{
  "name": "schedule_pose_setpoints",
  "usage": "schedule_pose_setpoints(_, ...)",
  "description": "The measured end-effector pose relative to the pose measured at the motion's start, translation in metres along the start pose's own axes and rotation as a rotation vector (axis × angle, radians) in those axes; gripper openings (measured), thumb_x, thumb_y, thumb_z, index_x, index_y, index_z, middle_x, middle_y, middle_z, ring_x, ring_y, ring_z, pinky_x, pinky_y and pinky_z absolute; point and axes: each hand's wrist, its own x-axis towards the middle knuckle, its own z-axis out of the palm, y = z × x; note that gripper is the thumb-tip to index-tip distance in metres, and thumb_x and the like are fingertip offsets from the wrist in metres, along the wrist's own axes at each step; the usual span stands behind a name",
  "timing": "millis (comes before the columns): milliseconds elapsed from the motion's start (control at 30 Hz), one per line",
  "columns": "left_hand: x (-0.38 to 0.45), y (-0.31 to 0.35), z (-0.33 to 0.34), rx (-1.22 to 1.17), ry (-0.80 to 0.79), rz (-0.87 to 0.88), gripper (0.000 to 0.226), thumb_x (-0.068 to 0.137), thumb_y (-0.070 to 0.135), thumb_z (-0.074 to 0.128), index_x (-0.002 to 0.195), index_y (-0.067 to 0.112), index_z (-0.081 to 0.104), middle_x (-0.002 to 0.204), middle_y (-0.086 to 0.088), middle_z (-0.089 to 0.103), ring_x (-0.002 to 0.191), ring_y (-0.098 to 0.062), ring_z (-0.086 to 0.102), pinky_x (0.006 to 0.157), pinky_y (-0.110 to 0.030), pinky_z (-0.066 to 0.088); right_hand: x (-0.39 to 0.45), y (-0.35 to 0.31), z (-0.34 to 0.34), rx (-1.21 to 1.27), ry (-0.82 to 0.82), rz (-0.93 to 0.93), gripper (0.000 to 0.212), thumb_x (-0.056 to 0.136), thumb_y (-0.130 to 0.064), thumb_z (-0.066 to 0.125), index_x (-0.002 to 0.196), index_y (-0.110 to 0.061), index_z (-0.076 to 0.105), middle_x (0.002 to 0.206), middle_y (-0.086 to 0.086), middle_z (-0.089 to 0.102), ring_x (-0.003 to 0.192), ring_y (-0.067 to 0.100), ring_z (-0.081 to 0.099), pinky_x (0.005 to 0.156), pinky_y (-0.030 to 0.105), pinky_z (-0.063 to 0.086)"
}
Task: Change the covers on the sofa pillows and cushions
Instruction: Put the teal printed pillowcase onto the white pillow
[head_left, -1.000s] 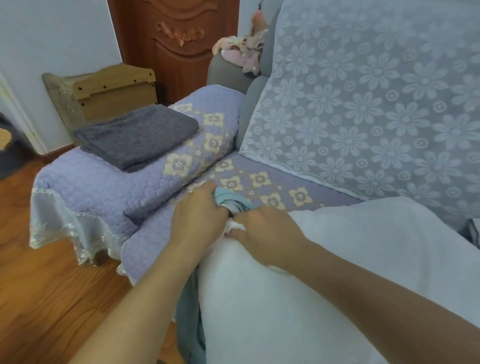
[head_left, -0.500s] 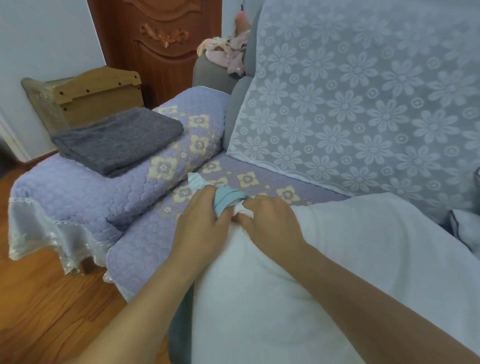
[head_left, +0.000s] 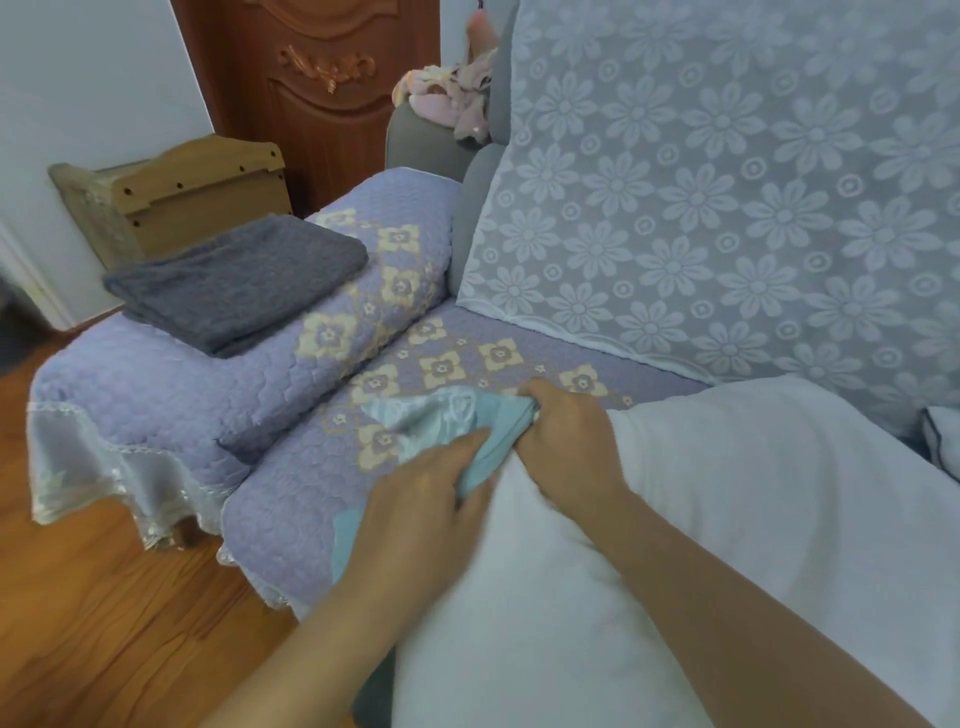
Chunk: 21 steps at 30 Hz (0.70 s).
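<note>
No text, label, brand, number or sign is showing legibly anywhere in the view. The fabrics are carrying only flower patterns, and the wooden door is bearing only carved ornament.

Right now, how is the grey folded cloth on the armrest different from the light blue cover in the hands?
The grey folded cloth is dark, neatly folded flat, and untouched on the armrest. The light blue cover is pale, shiny and bunched, gripped by the left hand and right hand at the white pillow. Both are fabric lying on the sofa.
</note>
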Motion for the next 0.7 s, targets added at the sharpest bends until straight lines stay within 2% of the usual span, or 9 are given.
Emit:
schedule_pose_setpoints(100, -0.016, 0.006, -0.004, -0.150, -0.067, -0.170, 0.034, 0.093, 0.065, 0.039, 0.097, 0.035, 0.055, 0.074, 0.008, 0.064, 0.079, -0.016, 0.059, 0.073, -0.037, 0.044, 0.002, 0.009, 0.002, -0.017, -0.012, 0.036, 0.006, 0.085, -0.016, 0.060, 0.090, -0.017, 0.063, 0.075, 0.006, 0.067, 0.075, 0.030, 0.061, 0.062, 0.038, 0.043)
schedule_pose_setpoints(200, -0.008, -0.018, -0.015, -0.317, -0.114, -0.434, 0.042, 0.100, 0.059, 0.035, 0.084, 0.023, 0.048, 0.075, 0.002, 0.058, 0.080, -0.024, 0.056, 0.074, -0.039, 0.041, -0.001, 0.008, 0.005, 0.058, 0.024, -0.047, 0.004, 0.079, -0.013, 0.060, 0.082, -0.016, 0.062, 0.071, 0.002, 0.064, 0.070, 0.028, 0.059, 0.061, 0.040, 0.047)
schedule_pose_setpoints(300, 0.008, -0.043, -0.015, -0.297, -0.269, -0.559, 0.051, 0.094, 0.071, 0.038, 0.097, 0.022, 0.054, 0.092, -0.002, 0.065, 0.090, -0.022, 0.062, 0.081, -0.037, 0.046, -0.005, 0.003, 0.012, 0.174, 0.021, -0.130, 0.008, 0.072, -0.013, 0.055, 0.077, -0.015, 0.059, 0.073, -0.001, 0.060, 0.071, 0.024, 0.055, 0.064, 0.041, 0.046)
schedule_pose_setpoints(367, 0.018, -0.051, -0.011, -0.273, -0.177, -0.492, 0.052, 0.090, 0.076, 0.042, 0.106, 0.028, 0.053, 0.104, 0.000, 0.063, 0.098, -0.021, 0.061, 0.086, -0.039, 0.048, -0.007, 0.001, 0.015, 0.213, 0.051, -0.185, 0.005, 0.070, -0.013, 0.056, 0.074, -0.014, 0.057, 0.075, -0.003, 0.053, 0.072, 0.021, 0.051, 0.063, 0.039, 0.044)
schedule_pose_setpoints(433, 0.027, -0.049, -0.008, -0.339, -0.081, -0.380, 0.039, 0.091, 0.066, 0.055, 0.108, 0.032, 0.056, 0.109, 0.002, 0.063, 0.102, -0.018, 0.061, 0.088, -0.037, 0.048, -0.009, -0.002, 0.015, 0.247, 0.076, -0.246, 0.006, 0.074, -0.016, 0.059, 0.073, -0.011, 0.056, 0.081, -0.003, 0.047, 0.074, 0.018, 0.048, 0.063, 0.033, 0.042)
schedule_pose_setpoints(500, 0.030, -0.040, -0.005, -0.580, -0.201, -0.315, 0.025, 0.093, 0.047, 0.067, 0.115, 0.039, 0.058, 0.115, 0.016, 0.068, 0.111, -0.007, 0.064, 0.090, -0.025, 0.049, -0.010, -0.004, 0.014, 0.261, 0.089, -0.344, 0.013, 0.081, -0.019, 0.060, 0.075, -0.008, 0.058, 0.086, 0.001, 0.050, 0.076, 0.018, 0.048, 0.063, 0.029, 0.039)
schedule_pose_setpoints(600, 0.026, -0.027, -0.001, -0.778, -0.397, -0.311, 0.065, 0.089, 0.041, 0.071, 0.138, 0.052, 0.030, 0.126, 0.039, 0.051, 0.109, 0.023, 0.054, 0.086, -0.003, 0.044, -0.016, -0.003, 0.013, 0.234, 0.085, -0.461, 0.005, 0.080, -0.005, 0.065, 0.083, -0.007, 0.062, 0.088, 0.003, 0.058, 0.078, 0.022, 0.055, 0.064, 0.035, 0.044)
schedule_pose_setpoints(633, 0.026, -0.025, 0.001, -0.809, -0.409, -0.354, 0.073, 0.086, 0.045, 0.072, 0.140, 0.051, 0.022, 0.124, 0.039, 0.050, 0.103, 0.023, 0.056, 0.084, -0.005, 0.045, -0.017, -0.001, 0.013, 0.232, 0.079, -0.459, 0.008, 0.079, -0.003, 0.066, 0.084, -0.008, 0.063, 0.088, 0.003, 0.060, 0.077, 0.022, 0.057, 0.064, 0.036, 0.046)
schedule_pose_setpoints(700, 0.022, -0.022, 0.009, -0.765, -0.243, -0.532, 0.075, 0.078, 0.058, 0.073, 0.134, 0.041, 0.027, 0.123, 0.021, 0.057, 0.102, 0.004, 0.063, 0.090, -0.023, 0.050, -0.018, 0.001, 0.011, 0.228, 0.068, -0.418, 0.009, 0.080, -0.007, 0.066, 0.087, -0.010, 0.063, 0.088, 0.000, 0.061, 0.075, 0.021, 0.059, 0.064, 0.034, 0.047)
